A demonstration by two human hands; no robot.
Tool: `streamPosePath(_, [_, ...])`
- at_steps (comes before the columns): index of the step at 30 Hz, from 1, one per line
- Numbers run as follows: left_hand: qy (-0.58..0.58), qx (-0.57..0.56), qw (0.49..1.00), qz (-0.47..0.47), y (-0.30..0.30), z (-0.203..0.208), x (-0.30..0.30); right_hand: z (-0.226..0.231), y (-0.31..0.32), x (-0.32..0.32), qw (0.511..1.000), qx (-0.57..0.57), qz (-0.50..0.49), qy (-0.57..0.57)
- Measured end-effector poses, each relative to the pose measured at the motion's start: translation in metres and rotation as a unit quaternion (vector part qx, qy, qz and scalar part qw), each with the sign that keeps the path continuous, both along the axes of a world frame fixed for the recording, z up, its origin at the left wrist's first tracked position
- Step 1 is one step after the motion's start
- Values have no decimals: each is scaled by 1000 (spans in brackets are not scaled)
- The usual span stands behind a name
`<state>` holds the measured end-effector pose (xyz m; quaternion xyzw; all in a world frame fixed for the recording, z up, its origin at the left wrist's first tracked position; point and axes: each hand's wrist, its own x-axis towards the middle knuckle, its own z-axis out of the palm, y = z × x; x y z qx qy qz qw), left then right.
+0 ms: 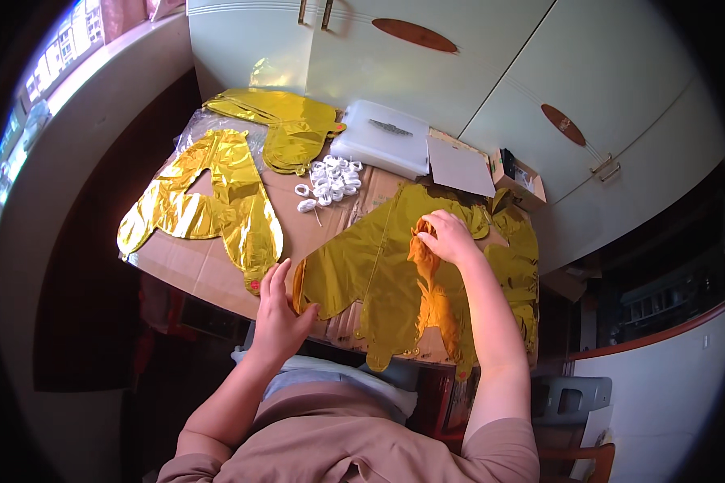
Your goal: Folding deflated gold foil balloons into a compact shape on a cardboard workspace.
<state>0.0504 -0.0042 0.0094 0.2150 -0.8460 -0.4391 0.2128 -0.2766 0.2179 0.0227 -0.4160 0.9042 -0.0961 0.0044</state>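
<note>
Flat gold foil balloons lie over the cardboard-covered table, one large foil balloon (387, 266) spread in front of me. My right hand (449, 237) is on its upper part, fingers curled and thumb drawn in at the foil; the fingertips are partly hidden. Below that hand the shiny foil shows an orange reflection of the hand and arm. My left hand (280, 318) is beside the balloon's left end, fingers stretched and thumb apart, with nothing held. Just beyond it lies a second gold foil balloon (246, 205), shaped like a letter A, with a red spot at its lower tip.
Another folded gold balloon (298, 129) lies at the back left. Several small white string bundles (330, 181) sit mid-table beside a translucent lidded plastic box (379, 145). A grey card (461, 167) and a small open carton (517, 181) stand against pale cabinets (427, 72).
</note>
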Motion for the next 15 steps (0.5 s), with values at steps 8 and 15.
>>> streamPosePath(8, [-78,-79,994,-8,-4,4,-15,-2,-1,1,1000,-11,-1,-8])
streamPosePath(15, [14,80,997,-15,6,13,-23,-3,0,0,1000,-13,-2,-13])
